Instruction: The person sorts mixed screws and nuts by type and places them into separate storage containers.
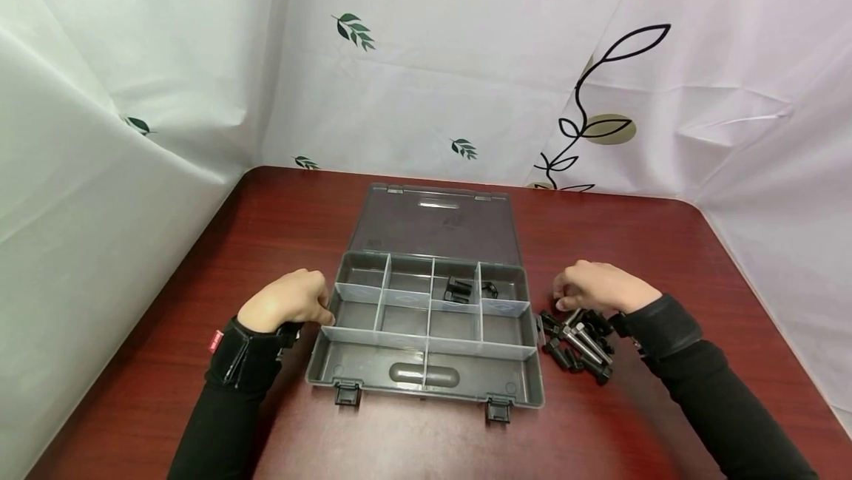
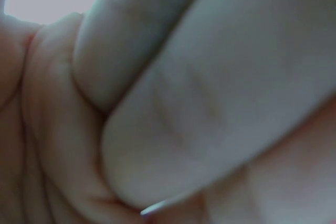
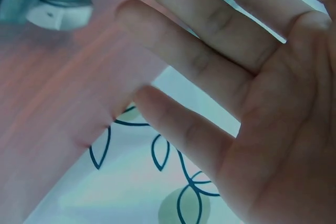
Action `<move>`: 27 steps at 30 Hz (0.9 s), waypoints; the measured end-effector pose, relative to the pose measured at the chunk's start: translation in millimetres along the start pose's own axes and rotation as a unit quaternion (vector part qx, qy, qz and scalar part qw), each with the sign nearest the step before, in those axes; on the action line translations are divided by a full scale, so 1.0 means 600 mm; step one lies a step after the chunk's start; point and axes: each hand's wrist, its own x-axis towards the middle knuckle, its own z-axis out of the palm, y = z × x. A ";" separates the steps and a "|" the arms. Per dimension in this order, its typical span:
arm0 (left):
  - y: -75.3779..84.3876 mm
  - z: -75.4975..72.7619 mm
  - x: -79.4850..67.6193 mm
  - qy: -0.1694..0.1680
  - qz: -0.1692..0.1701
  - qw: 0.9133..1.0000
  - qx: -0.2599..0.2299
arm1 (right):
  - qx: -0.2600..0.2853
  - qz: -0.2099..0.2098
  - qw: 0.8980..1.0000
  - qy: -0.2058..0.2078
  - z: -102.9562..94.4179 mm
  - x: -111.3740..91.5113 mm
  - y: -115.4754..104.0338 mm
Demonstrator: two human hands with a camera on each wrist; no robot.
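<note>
A grey plastic compartment box (image 1: 396, 344) lies on the table with its lid folded back. My left hand (image 1: 289, 301) is at the box's left wall, thumb tip over the rim; its fingers (image 2: 173, 124) curl toward the palm in the left wrist view. To the right of the box is a pile of bolts (image 1: 586, 343), some black, some silver. My right hand (image 1: 602, 286) is over the pile's far side, fingers bent loosely downward. In the right wrist view its fingers (image 3: 199, 64) are spread, and a silver bolt head (image 3: 62, 17) shows beyond them.
Black fasteners (image 1: 458, 289) lie in the third back compartment, and a small black piece (image 1: 489, 290) is in the back right one. Two latches (image 1: 498, 410) stick out at the front. White patterned cloth (image 1: 426, 80) hangs behind the reddish-brown table (image 1: 293, 221).
</note>
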 end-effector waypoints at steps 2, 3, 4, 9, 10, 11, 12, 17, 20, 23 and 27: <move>0.000 0.000 0.000 -0.001 0.000 1.000 0.002 | 0.000 0.000 1.000 0.006 -0.006 -0.002 -0.002; 0.000 -0.001 -0.001 0.000 0.002 1.000 0.003 | -0.002 -0.003 1.000 0.011 -0.009 -0.003 -0.003; -0.001 0.000 -0.001 0.000 0.002 1.000 0.003 | -0.005 -0.005 1.000 0.016 -0.012 -0.004 -0.004; -0.001 -0.001 0.000 0.000 0.000 1.000 0.003 | -0.023 -0.014 0.999 0.045 -0.028 -0.007 -0.010; -0.001 -0.001 0.000 0.000 -0.001 1.000 0.002 | -0.028 -0.017 0.998 0.052 -0.032 -0.007 -0.012; -0.001 -0.001 0.000 0.001 -0.001 1.000 0.002 | -0.032 -0.023 0.997 0.059 -0.035 -0.007 -0.013; 0.000 -0.001 -0.001 0.001 -0.001 1.000 0.002 | -0.035 -0.028 0.997 0.066 -0.038 -0.006 -0.016; 0.002 -0.002 -0.003 0.002 -0.001 1.000 0.001 | -0.051 -0.054 0.993 0.090 -0.051 -0.001 -0.030; 0.001 -0.003 -0.003 0.003 0.001 1.000 0.003 | -0.056 -0.062 0.992 0.096 -0.057 0.003 -0.042; 0.001 -0.003 -0.002 0.002 0.000 1.000 0.002 | -0.062 -0.073 0.990 0.102 -0.062 0.009 -0.053; 0.000 -0.001 -0.001 0.001 -0.002 1.000 -0.001 | -0.075 -0.085 0.987 0.112 -0.065 0.016 -0.066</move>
